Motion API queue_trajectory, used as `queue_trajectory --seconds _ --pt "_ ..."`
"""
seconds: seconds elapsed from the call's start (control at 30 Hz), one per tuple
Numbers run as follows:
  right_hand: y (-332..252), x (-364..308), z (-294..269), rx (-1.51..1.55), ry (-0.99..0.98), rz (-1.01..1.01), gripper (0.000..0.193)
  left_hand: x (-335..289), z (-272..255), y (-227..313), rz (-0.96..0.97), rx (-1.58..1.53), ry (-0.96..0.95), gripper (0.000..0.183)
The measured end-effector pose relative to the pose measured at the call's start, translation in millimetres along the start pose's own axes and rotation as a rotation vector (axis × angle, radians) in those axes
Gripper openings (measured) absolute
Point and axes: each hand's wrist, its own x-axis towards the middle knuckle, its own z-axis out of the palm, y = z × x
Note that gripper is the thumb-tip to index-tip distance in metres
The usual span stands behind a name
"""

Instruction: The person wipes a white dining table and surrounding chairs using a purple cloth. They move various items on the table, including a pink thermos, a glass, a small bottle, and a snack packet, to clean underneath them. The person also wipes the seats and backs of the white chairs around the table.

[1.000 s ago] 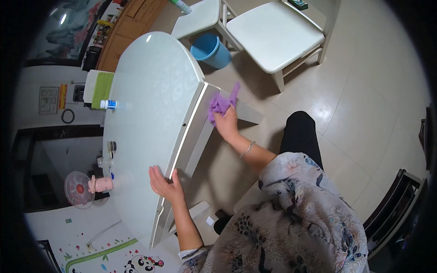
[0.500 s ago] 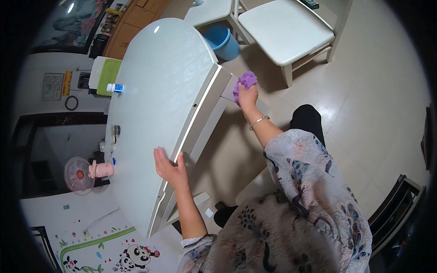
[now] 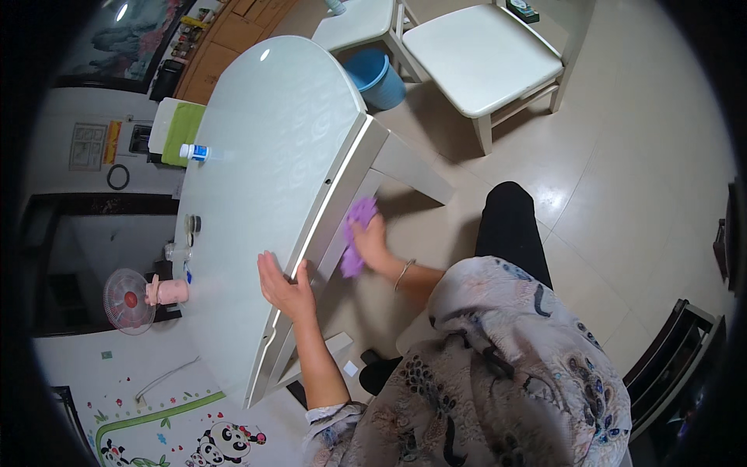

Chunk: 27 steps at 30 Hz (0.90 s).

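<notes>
A purple cloth [image 3: 359, 214] is bunched in my right hand [image 3: 372, 243], whose fingers are closed on it. The cloth lies against the white side frame below the edge of the table [image 3: 264, 140], and its lower end hangs down. My left hand [image 3: 286, 289] rests on the rim of the glossy pale tabletop, fingers stretched out and thumb apart, holding nothing. A bracelet circles my right wrist.
A white chair [image 3: 482, 58] and a blue bucket [image 3: 376, 79] stand beyond the table's far end. On the tabletop's far side are a small white-and-blue bottle [image 3: 194, 152], a pink fan [image 3: 144, 296] and small jars [image 3: 192, 228]. A table leg [image 3: 416, 177] slants out near my right hand.
My right hand has moved left and nearer, carrying the purple cloth from the table leg at the corner to the side frame. My left hand stays on the table edge.
</notes>
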Motion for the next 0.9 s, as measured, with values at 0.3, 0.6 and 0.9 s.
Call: queue_trajectory --seconds 0.3,0.6,0.9 --pt "17 110 -65 0.230 0.377 0.140 0.022 21 -14 24 -0.157 -0.174 -0.088 0.082" --pt "-73 87 -56 0.234 0.164 -0.046 0.028 7 -8 7 -0.110 -0.104 -0.094 0.083" --pt "1 -32 31 -0.159 0.039 0.056 0.045 -8 -47 -27 -0.174 -0.077 -0.128 0.081"
